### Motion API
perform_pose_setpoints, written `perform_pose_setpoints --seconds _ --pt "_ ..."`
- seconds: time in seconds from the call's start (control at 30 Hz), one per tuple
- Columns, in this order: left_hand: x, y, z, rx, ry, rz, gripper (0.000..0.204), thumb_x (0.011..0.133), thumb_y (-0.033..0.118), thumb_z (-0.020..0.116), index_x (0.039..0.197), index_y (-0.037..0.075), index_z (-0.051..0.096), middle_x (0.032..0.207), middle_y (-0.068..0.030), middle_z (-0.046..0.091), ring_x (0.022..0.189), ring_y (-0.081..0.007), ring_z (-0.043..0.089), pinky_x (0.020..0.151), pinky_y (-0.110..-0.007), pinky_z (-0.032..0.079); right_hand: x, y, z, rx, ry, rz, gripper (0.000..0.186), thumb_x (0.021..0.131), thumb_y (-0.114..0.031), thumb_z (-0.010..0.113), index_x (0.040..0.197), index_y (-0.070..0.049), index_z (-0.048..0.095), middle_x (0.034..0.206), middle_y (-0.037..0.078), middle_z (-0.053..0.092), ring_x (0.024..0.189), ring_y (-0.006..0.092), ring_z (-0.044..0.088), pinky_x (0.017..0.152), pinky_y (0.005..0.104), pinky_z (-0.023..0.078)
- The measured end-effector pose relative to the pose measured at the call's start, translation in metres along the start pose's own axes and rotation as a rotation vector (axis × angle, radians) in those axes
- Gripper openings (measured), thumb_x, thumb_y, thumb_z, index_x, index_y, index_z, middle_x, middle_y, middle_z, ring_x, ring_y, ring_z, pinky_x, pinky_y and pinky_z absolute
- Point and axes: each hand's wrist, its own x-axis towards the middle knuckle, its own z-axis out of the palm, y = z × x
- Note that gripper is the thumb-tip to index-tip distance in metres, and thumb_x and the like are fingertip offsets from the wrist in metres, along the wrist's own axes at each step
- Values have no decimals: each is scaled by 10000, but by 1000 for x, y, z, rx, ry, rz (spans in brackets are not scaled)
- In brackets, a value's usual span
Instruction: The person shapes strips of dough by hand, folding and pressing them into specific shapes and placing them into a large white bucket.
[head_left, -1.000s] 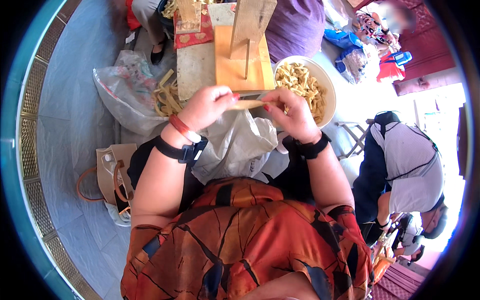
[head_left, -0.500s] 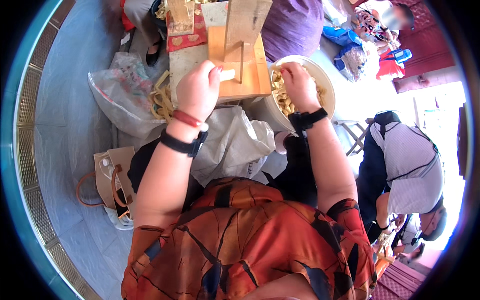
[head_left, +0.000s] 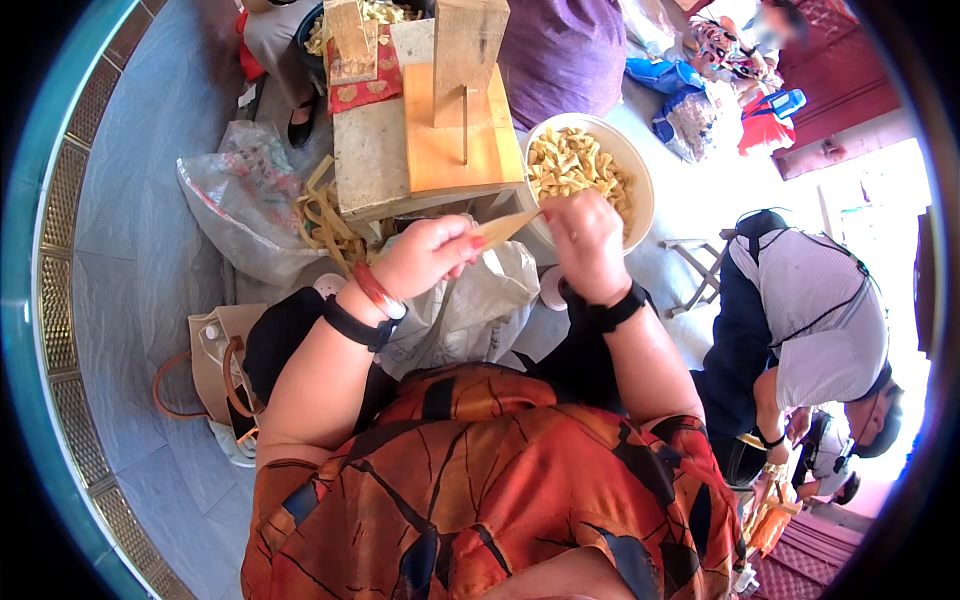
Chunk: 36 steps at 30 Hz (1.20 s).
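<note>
Head view: my worn table [head_left: 365, 155] stands ahead, bearing an orange-brown board [head_left: 430, 150] with an upright plank [head_left: 468, 60] and a thin rod [head_left: 465, 125] in front of it. Farther along lie a red cloth [head_left: 365, 92] and a smaller wooden stand [head_left: 347, 35]. Right of the table sits a white tub [head_left: 648, 200] of pale folded pieces [head_left: 575, 165]; on its left, a clear bag [head_left: 235, 215] lies beside loose strips [head_left: 325, 215]. Grey-blue tiles [head_left: 120, 320] cover the floor, where a beige handbag [head_left: 215, 335] stands. Over to the right are a folding stool [head_left: 697, 270] and a person in a striped shirt [head_left: 825, 310], bent over.

My left hand [head_left: 425, 255] pinches one end of a tan strip [head_left: 505, 230], and my right hand [head_left: 585, 240] pinches the other. The strip slants up between them, nearer me than the board and above a white sack [head_left: 480, 300].

Half a second ago my hands were farther apart, the left by the board with a pale bit in its fingers, the right over the tub. Now both are nearer me, joined by the strip.
</note>
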Motion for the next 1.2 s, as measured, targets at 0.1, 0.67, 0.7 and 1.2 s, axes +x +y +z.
perform_pose_setpoints --seconds 0.1,0.67,0.7,1.2 --pt "-8 5 4 -767 -7 210 183 964 178 514 1018 23 595 822 -12 588 680 -74 499 622 -218 412 0 -15 -3 25 -118 24 302 738 29 597 1028 -58 612 740 71 595 666 288 587 609 414 463" --pt "-3 2 36 164 132 477 293 869 57 623 1126 60 484 894 -51 581 825 -194 588 737 -311 460 -28 -19 34 1536 -125 1000 66 937 -40 543 970 -28 599 819 18 636 608 57 508 543 190 397" --pt "-3 9 32 443 195 566 321 843 56 642 1124 63 487 901 -71 592 837 -230 599 745 -331 464 -30 -15 36 1624 -192 1061 66 935 -37 541 965 -27 599 817 23 635 601 57 500 542 186 392" --pt "6 -29 31 -593 156 203 220 929 107 606 1129 14 597 1054 -5 589 896 -81 532 855 -230 420 -15 -35 19 364 -86 114 252 734 113 601 943 -12 533 902 133 565 760 261 580 679 343 486"
